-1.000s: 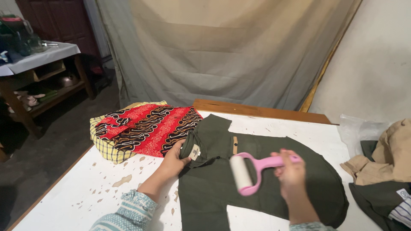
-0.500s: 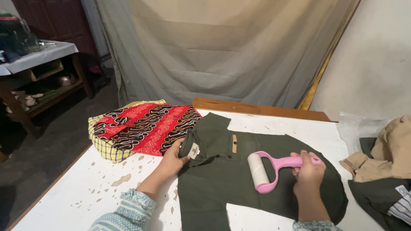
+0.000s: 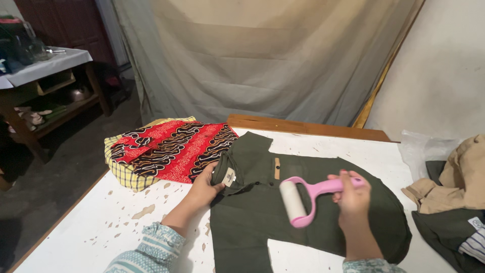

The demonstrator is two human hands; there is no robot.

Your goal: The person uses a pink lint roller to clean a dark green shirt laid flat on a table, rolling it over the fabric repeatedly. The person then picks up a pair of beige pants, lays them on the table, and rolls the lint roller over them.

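The lint roller (image 3: 308,198) is lying over the middle of the dark green shirt (image 3: 283,212), its pink handle running out toward 3 o'clock and its white roll sitting at the 9 o'clock end, the roll's long axis tilting from 11 to 5 o'clock. The right hand (image 3: 352,198) is wrapping its fingers tight around the handle. The left hand (image 3: 204,188) is pinching the shirt's collar at the 9 o'clock side, beside a small pale label (image 3: 230,177) sewn inside the neck. The shirt is lying flat with its collar toward 9 o'clock and its hem toward 3 o'clock; a narrow tan strip (image 3: 277,169) is standing out on its chest.

The shirt is resting on a white table (image 3: 101,222) with chipped paint and a wooden edge at 12 o'clock. At 10 o'clock a red and black patterned cloth (image 3: 172,149) is lying over a yellow checked cloth (image 3: 121,174). At 3 o'clock a heap of tan and dark clothes (image 3: 454,197) is sitting beside clear plastic wrap (image 3: 422,151). A beige curtain (image 3: 262,55) is hanging behind, and a wooden side table (image 3: 40,86) is standing at 10 o'clock on the dark floor.
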